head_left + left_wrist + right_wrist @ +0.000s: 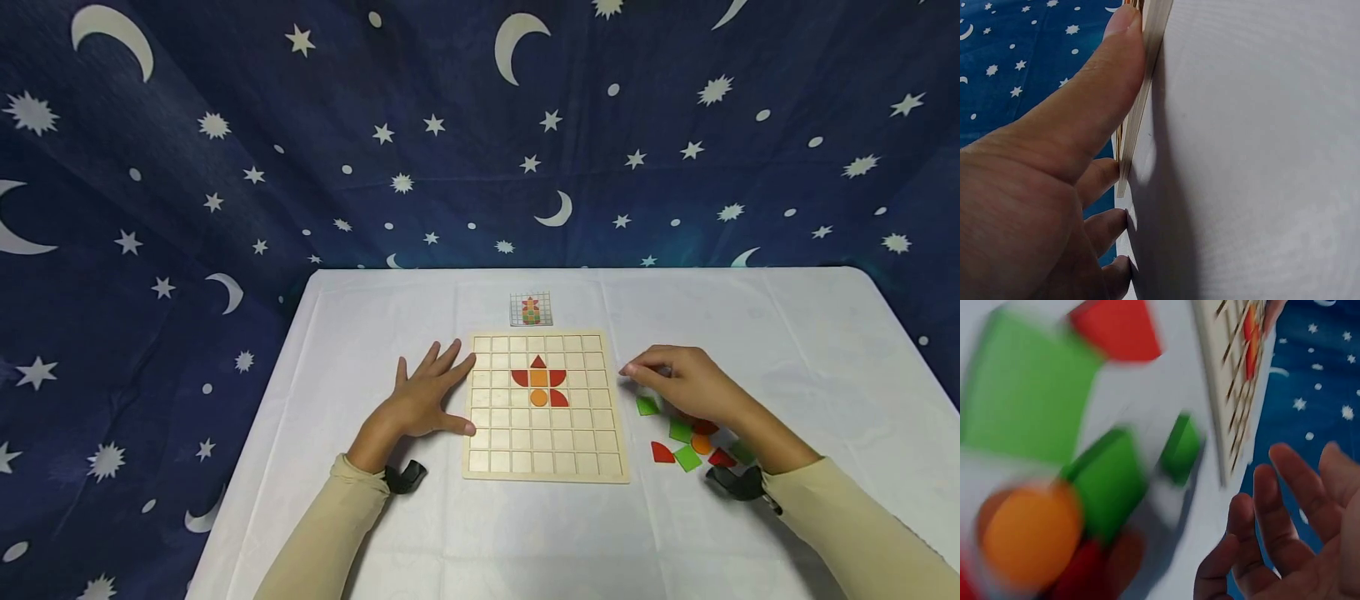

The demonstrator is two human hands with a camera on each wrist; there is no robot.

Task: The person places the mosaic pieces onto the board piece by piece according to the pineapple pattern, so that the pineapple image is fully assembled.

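A pale wooden grid board [543,440] lies on the table. On it sit a red triangle [538,362], an orange square [538,378] between two red quarter-circle pieces, an orange circle [538,398] and another red quarter-circle piece [558,398]. My left hand [423,400] rests at the board's left edge, fingers spread, the thumb against its side in the left wrist view. My right hand [686,383] hovers just right of the board, fingers loosely bent. In the right wrist view a gap shows between thumb and forefinger, with no piece seen there.
Loose green, red and orange pieces lie under and near the right forearm, among them a green square [687,457], a red quarter-circle [662,452] and an orange circle [701,443]. A small pattern card [531,309] lies beyond the board. A starry curtain [465,125] hangs behind the table.
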